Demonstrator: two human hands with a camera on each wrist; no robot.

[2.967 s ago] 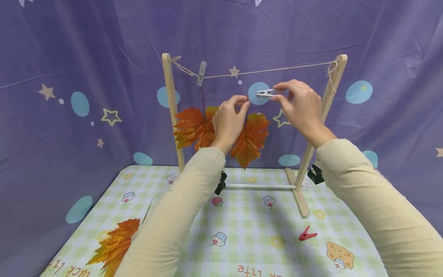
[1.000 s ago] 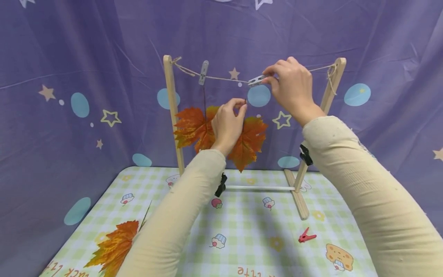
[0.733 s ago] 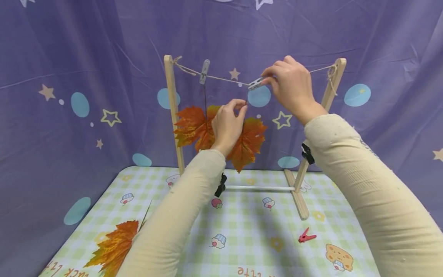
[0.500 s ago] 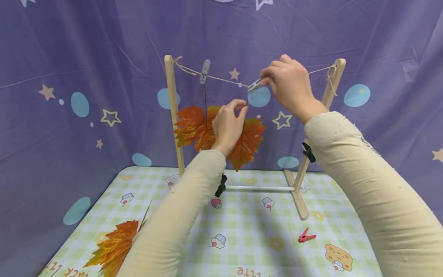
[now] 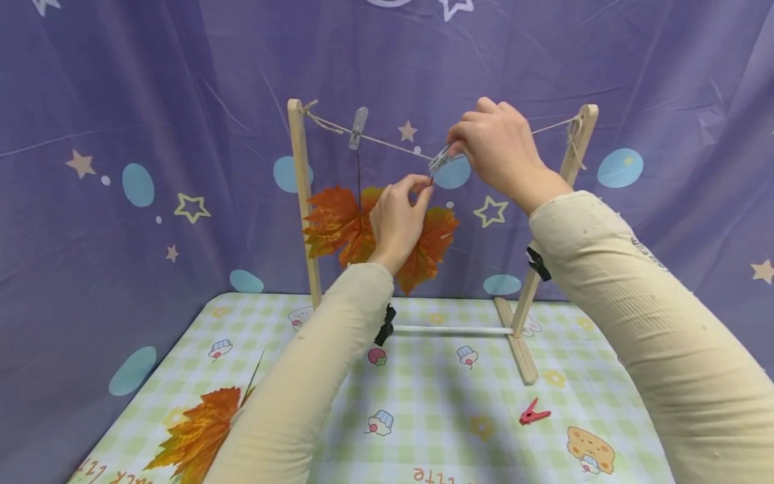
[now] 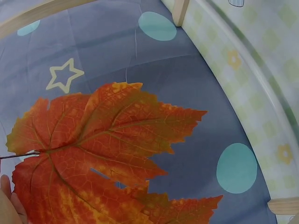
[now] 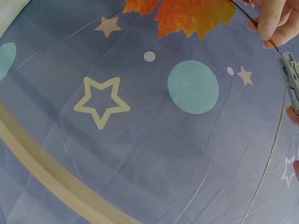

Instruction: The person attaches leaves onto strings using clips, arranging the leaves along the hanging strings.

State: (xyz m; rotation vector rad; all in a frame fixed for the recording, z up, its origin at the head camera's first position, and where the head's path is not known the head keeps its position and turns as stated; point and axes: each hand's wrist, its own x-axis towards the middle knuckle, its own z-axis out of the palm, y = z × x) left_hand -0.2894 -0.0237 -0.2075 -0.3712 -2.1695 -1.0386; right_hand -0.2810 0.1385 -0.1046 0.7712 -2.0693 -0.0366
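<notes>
My left hand [image 5: 398,218] pinches the thin dark stem of an orange maple leaf [image 5: 432,245], which hangs below the fingers. In the left wrist view that leaf [image 6: 107,140] fills the lower left. My right hand [image 5: 498,148] pinches a grey clothespin [image 5: 440,160], its nose tilted down at the string [image 5: 396,146] and the stem's upper tip. The right wrist view shows the clothespin [image 7: 290,79] at the string, close to the stem end; whether it clamps the stem I cannot tell. Another grey clothespin [image 5: 358,128] on the string holds a second maple leaf [image 5: 340,218] by its stem.
A wooden frame [image 5: 580,144] carries the string between two posts, with a white rod [image 5: 450,329] low across it. On the checked tablecloth [image 5: 435,417] lie a red clothespin [image 5: 535,412] at right and a third maple leaf [image 5: 202,427] at left, partly behind the left sleeve.
My right hand has brought the clothespin left onto the string, then lower toward the leaf stem, and the string sags more. The left hand stays nearly in place, its leaf swinging slightly left.
</notes>
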